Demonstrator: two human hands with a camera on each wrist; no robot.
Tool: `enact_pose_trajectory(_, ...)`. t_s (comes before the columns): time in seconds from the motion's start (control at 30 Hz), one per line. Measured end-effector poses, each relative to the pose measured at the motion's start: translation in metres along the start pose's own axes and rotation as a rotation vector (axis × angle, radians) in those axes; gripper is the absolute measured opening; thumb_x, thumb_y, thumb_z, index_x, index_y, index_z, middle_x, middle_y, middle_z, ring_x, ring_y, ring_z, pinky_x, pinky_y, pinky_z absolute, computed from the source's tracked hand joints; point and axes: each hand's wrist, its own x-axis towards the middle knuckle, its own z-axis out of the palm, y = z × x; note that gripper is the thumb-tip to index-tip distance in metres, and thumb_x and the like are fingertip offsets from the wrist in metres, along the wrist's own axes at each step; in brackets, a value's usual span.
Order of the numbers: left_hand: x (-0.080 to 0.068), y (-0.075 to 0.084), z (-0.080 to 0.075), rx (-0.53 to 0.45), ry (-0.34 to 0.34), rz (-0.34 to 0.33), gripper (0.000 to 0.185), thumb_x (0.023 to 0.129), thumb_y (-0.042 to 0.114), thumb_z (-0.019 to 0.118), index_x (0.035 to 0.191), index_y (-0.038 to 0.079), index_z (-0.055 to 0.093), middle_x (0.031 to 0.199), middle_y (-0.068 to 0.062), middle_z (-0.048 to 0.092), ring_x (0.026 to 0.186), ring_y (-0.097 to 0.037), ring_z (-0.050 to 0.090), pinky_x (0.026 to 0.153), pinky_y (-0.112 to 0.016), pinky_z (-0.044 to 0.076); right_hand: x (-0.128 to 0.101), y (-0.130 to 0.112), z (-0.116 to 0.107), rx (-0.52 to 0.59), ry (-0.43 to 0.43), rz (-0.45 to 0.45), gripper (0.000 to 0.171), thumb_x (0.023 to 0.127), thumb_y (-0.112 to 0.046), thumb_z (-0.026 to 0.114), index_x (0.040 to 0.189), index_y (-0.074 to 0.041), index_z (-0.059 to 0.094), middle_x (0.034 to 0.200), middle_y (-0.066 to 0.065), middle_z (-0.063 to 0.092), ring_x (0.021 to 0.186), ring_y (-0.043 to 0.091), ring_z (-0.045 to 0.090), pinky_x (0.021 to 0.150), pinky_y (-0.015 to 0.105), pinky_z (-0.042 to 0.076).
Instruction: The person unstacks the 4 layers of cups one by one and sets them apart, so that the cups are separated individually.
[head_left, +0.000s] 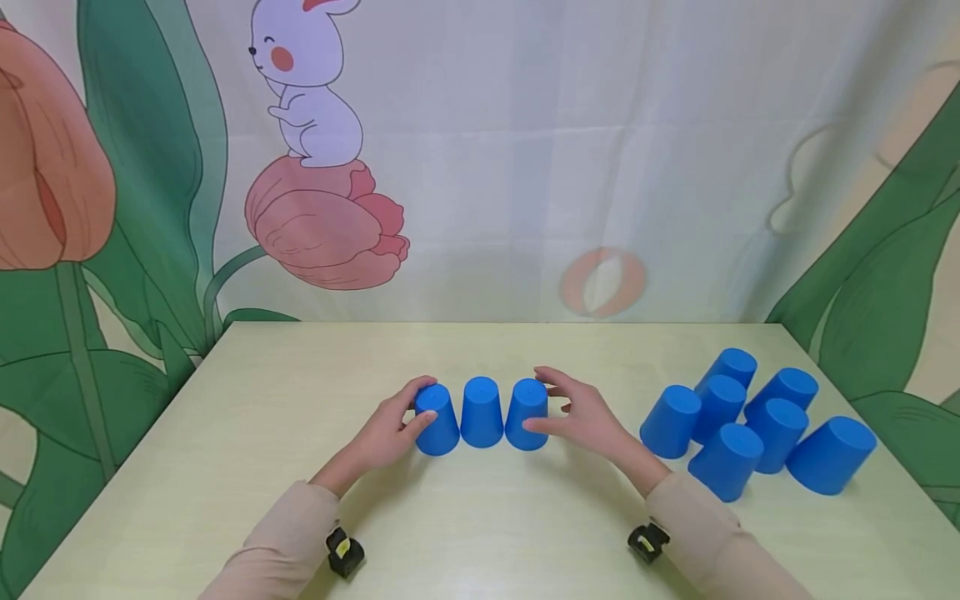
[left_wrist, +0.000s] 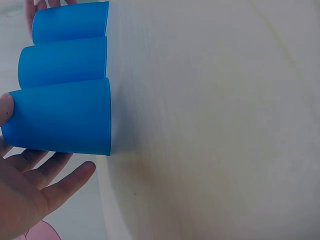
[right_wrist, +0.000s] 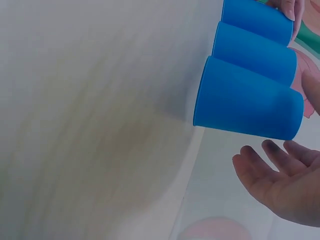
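Observation:
Three blue cups stand upside down in a row on the table. My left hand (head_left: 387, 431) holds the left cup (head_left: 438, 422), thumb on its near side and fingers round the far side. In the left wrist view the thumb (left_wrist: 6, 108) lies against this cup (left_wrist: 60, 120). Between the hands stands the middle cup (head_left: 482, 413), touched by neither. My right hand (head_left: 581, 414) is spread around the right cup (head_left: 527, 417). The right wrist view has its fingers (right_wrist: 255, 170) and thumb apart from that cup (right_wrist: 247, 102).
On the right side of the table (head_left: 225, 500), several more upside-down blue cups (head_left: 730, 460) stand in a loose cluster, close to my right forearm. Behind the table's far edge hangs a printed curtain (head_left: 487, 167).

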Motion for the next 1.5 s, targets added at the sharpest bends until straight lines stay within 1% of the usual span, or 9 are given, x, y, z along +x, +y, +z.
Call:
enact_pose_trajectory(0.13, 0.0, 0.0, 0.0, 0.0, -0.002, 0.001, 0.05, 0.093, 0.018, 0.053, 0.137, 0.008, 0.032, 0.133, -0.021, 0.043, 0.116, -0.041, 0.045, 0.084, -0.051, 0.046, 0.005, -0.002, 0.005, -0.01, 0.022, 0.022, 0.071, 0.076, -0.027, 0.074, 0.135, -0.006, 0.041, 0.128, 0.016, 0.051, 0.11, 0.034, 0.052, 0.088, 0.049, 0.044)
enact_pose_trajectory(0.3, 0.0, -0.001, 0.0, 0.003, -0.006, 0.004, 0.05, 0.093, 0.019, 0.052, 0.137, 0.008, 0.031, 0.133, -0.021, 0.043, 0.116, -0.041, 0.045, 0.084, -0.051, 0.046, 0.006, -0.006, 0.009, -0.017, 0.064, 0.042, 0.058, 0.078, -0.026, 0.072, 0.127, -0.005, 0.05, 0.121, 0.015, 0.056, 0.101, 0.032, 0.056, 0.08, 0.042, 0.05)
enact_pose_trajectory(0.37, 0.0, 0.0, 0.0, 0.004, -0.005, 0.002, 0.05, 0.093, 0.019, 0.053, 0.137, 0.008, 0.032, 0.133, -0.021, 0.043, 0.116, -0.041, 0.045, 0.084, -0.051, 0.046, 0.006, -0.006, 0.01, -0.018, 0.075, 0.051, 0.056, 0.079, -0.026, 0.072, 0.126, -0.005, 0.051, 0.119, 0.014, 0.057, 0.099, 0.031, 0.057, 0.078, 0.04, 0.051)
enact_pose_trajectory(0.53, -0.001, 0.0, -0.001, 0.003, -0.002, -0.007, 0.05, 0.093, 0.018, 0.053, 0.137, 0.008, 0.032, 0.133, -0.021, 0.043, 0.116, -0.041, 0.045, 0.084, -0.051, 0.046, 0.006, -0.006, 0.008, -0.002, 0.104, 0.073, 0.052, 0.079, -0.023, 0.072, 0.124, -0.005, 0.052, 0.117, 0.013, 0.058, 0.101, 0.028, 0.057, 0.081, 0.039, 0.05)
enact_pose_trajectory(0.77, -0.001, 0.001, -0.001, 0.0, 0.0, -0.014, 0.05, 0.093, 0.017, 0.053, 0.137, 0.008, 0.032, 0.133, -0.021, 0.043, 0.116, -0.041, 0.045, 0.084, -0.051, 0.046, 0.004, -0.004, -0.004, 0.015, 0.124, 0.071, 0.052, 0.08, -0.024, 0.071, 0.124, -0.003, 0.052, 0.118, 0.015, 0.058, 0.098, 0.029, 0.057, 0.079, 0.04, 0.05)
enact_pose_trajectory(0.97, -0.001, 0.0, -0.001, 0.002, 0.004, -0.003, 0.05, 0.093, 0.017, 0.053, 0.137, 0.007, 0.032, 0.133, -0.021, 0.043, 0.116, -0.041, 0.045, 0.084, -0.051, 0.046, -0.001, -0.002, -0.016, 0.027, 0.138, 0.107, 0.055, 0.08, -0.027, 0.071, 0.126, -0.004, 0.05, 0.118, 0.015, 0.057, 0.099, 0.029, 0.056, 0.077, 0.038, 0.051)
enact_pose_trajectory(1.1, -0.001, 0.0, -0.001, 0.003, 0.007, -0.003, 0.049, 0.093, 0.017, 0.052, 0.137, 0.007, 0.032, 0.132, -0.021, 0.044, 0.116, -0.041, 0.045, 0.084, -0.051, 0.046, -0.009, -0.006, -0.026, 0.055, 0.15, 0.121, 0.057, 0.08, -0.029, 0.07, 0.127, -0.004, 0.049, 0.12, 0.018, 0.055, 0.101, 0.031, 0.056, 0.078, 0.039, 0.051)
enact_pose_trajectory(1.33, -0.002, 0.0, -0.002, 0.003, 0.008, -0.018, 0.049, 0.093, 0.017, 0.052, 0.137, 0.008, 0.032, 0.132, -0.02, 0.044, 0.116, -0.041, 0.045, 0.084, -0.051, 0.046, -0.026, -0.014, -0.041, 0.053, 0.16, 0.155, 0.061, 0.08, -0.035, 0.069, 0.13, -0.008, 0.047, 0.125, 0.017, 0.053, 0.104, 0.032, 0.056, 0.082, 0.042, 0.05)
enact_pose_trajectory(1.5, -0.001, -0.001, -0.001, 0.002, 0.003, -0.017, 0.05, 0.093, 0.018, 0.053, 0.137, 0.009, 0.032, 0.133, -0.019, 0.043, 0.116, -0.04, 0.045, 0.084, -0.051, 0.046, -0.04, -0.017, -0.051, 0.037, 0.178, 0.135, 0.063, 0.08, -0.037, 0.068, 0.131, -0.008, 0.045, 0.126, 0.017, 0.052, 0.107, 0.034, 0.055, 0.084, 0.045, 0.048)
